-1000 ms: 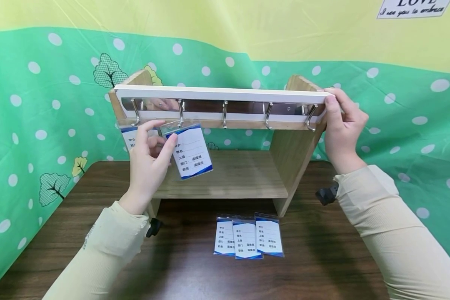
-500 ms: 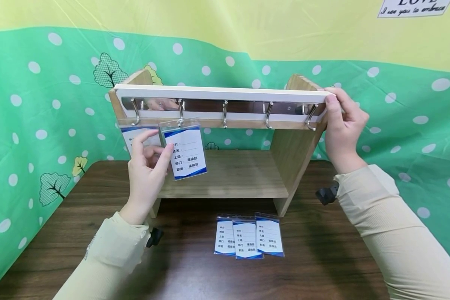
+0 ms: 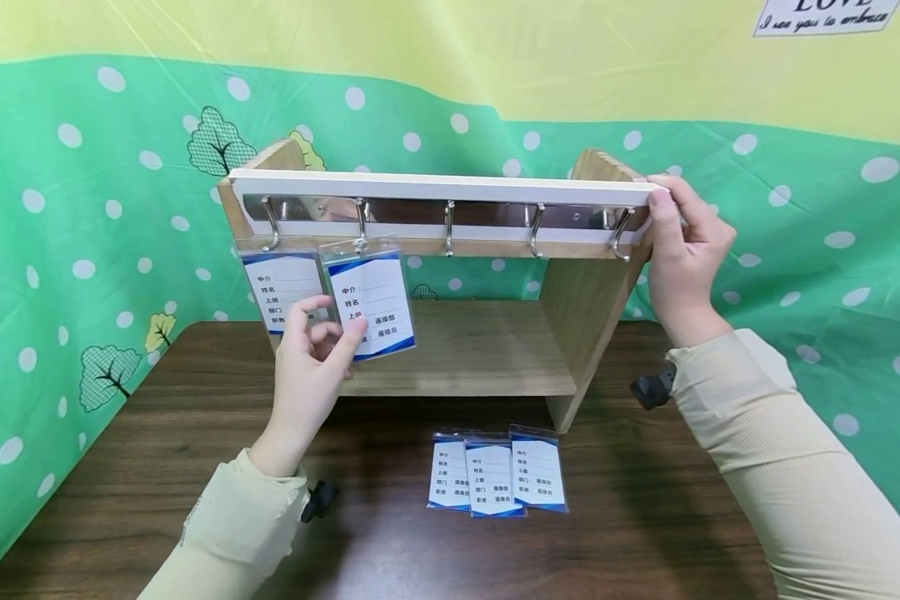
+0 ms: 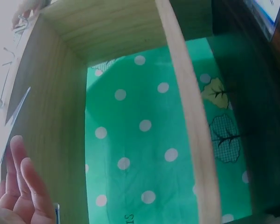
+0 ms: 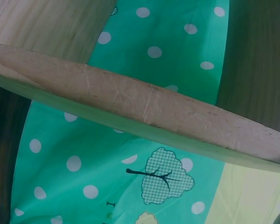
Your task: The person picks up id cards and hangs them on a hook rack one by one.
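Observation:
A white hook rail (image 3: 450, 185) with several metal hooks runs along the front of a small wooden shelf (image 3: 450, 346). One name badge in a clear sleeve (image 3: 285, 271) hangs from the leftmost hook, and a second name badge (image 3: 381, 292) hangs from the hook beside it. My left hand (image 3: 307, 379) is at the second badge's lower left, thumb in front and fingers behind. In the left wrist view, a small gap shows between thumb and badge (image 4: 16, 114). My right hand (image 3: 686, 258) grips the rail's right end, thumb in front.
Three more name badges (image 3: 495, 479) lie overlapping on the dark wooden table (image 3: 607, 542), in front of the shelf. A green and yellow patterned cloth (image 3: 817, 250) hangs close behind. The shelf's upright side panel (image 3: 596, 300) stands below my right hand.
My left hand has slid down along the second badge, which swung to hang straighter from its hook. The first badge is more exposed. My right hand has kept its grip.

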{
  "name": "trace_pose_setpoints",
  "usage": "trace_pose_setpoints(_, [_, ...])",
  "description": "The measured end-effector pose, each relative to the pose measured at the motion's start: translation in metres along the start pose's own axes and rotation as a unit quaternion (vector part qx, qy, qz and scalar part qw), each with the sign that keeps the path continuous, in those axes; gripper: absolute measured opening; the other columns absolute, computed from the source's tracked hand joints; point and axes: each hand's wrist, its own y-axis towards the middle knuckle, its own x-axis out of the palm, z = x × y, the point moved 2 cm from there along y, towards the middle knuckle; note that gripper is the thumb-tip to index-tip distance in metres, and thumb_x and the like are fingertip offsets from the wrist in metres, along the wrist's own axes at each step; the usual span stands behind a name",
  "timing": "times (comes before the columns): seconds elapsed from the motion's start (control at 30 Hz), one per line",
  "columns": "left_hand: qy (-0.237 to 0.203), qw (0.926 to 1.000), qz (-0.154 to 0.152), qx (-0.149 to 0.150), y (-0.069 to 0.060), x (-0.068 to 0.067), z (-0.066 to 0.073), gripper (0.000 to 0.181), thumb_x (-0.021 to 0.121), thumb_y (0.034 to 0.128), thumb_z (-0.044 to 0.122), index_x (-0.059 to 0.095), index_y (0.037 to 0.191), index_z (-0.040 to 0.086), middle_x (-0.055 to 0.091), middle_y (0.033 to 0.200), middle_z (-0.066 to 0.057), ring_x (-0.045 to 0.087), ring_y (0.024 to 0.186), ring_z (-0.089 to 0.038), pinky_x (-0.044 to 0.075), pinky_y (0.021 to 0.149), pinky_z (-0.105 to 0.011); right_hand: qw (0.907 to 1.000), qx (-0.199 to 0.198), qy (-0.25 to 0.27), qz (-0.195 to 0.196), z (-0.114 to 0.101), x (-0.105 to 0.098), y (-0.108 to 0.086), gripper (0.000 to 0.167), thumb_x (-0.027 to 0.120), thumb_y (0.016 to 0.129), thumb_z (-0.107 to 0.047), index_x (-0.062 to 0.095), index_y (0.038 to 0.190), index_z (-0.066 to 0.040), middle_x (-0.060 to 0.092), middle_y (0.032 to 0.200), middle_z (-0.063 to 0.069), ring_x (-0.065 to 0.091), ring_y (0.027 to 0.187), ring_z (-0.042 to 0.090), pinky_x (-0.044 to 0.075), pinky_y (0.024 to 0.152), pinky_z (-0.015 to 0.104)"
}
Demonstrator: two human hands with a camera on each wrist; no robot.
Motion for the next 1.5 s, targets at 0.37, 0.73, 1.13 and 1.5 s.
trace_pose_setpoints(0.37, [-0.011,0.9995,-0.031,-0.002,-0.009,0.011,-0.010,0.037,0.066,0.0951,0.012,0.045,0.123,0.002,0.073,0.099,-0.024,0.064,0.055,-0.021,0.052,0.053,-0.027,0.9999,0.008,-0.012,0.001,0.001,-0.001,0.000,0.024,0.059,0.092,-0.014,0.076,0.099,0.002,0.073,0.087,-0.010,0.045,0.063,0.001,0.028,0.057,0.016])
trace_pose_setpoints(0.73, [-0.021,0.9986,-0.038,-0.030,-0.015,0.021,-0.017,0.028,0.068,0.0933,0.011,0.058,0.119,0.004,0.072,0.094,-0.021,0.064,0.056,-0.019,0.052,0.052,-0.024,0.9998,0.011,-0.019,0.000,-0.001,-0.002,0.000,0.025,0.059,0.093,-0.014,0.074,0.101,0.004,0.072,0.086,-0.011,0.043,0.060,0.001,0.027,0.056,0.017])
trace_pose_setpoints(1.13, [-0.011,0.9954,-0.069,-0.065,-0.017,0.030,-0.026,0.025,0.065,0.0964,0.018,0.061,0.118,0.006,0.068,0.085,-0.024,0.065,0.057,-0.016,0.053,0.053,-0.026,0.9999,0.008,-0.008,0.000,0.000,-0.001,-0.001,0.025,0.059,0.092,-0.012,0.073,0.102,0.006,0.072,0.089,-0.014,0.053,0.071,0.003,0.033,0.061,0.017])
trace_pose_setpoints(1.5, [-0.052,0.9874,-0.092,-0.118,-0.020,0.038,-0.028,0.027,0.060,0.0989,0.021,0.061,0.122,0.007,0.067,0.081,-0.011,0.064,0.058,-0.016,0.053,0.055,-0.028,1.0000,0.005,-0.007,0.001,-0.001,0.000,-0.001,0.026,0.057,0.093,-0.011,0.072,0.101,0.008,0.072,0.088,-0.016,0.051,0.069,0.002,0.031,0.060,0.016])
